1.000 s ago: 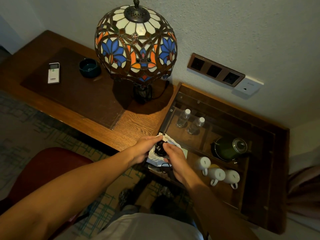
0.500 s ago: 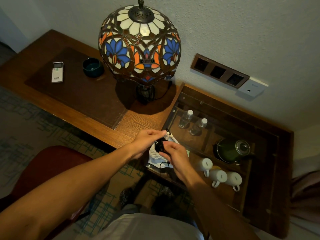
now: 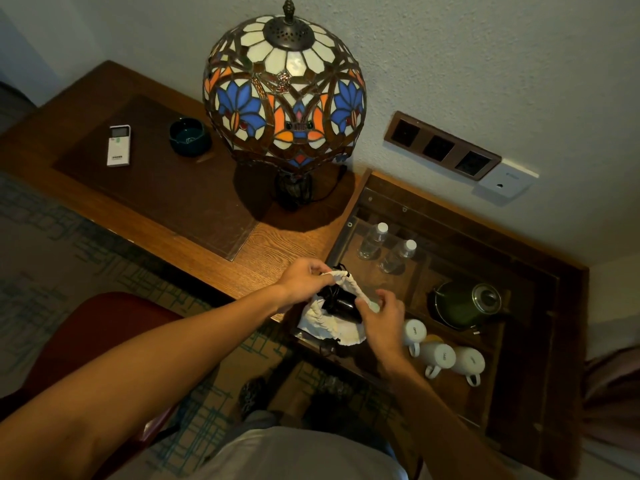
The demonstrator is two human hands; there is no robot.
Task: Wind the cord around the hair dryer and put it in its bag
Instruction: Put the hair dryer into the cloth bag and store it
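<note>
Both hands now spread the bag (image 3: 330,329) mouth wider around the dryer (image 3: 341,303).
Left hand (image 3: 304,277) pinches the rim beside the bench (image 3: 270,251) edge, right hand (image 3: 384,311) pinches the opposite rim, keeping it open.

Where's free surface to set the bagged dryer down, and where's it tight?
Free: dark mat between the remote and the lamp base; bare wood in front of the lamp. Crowded: recessed tray with bottles, kettle and mugs.
</note>
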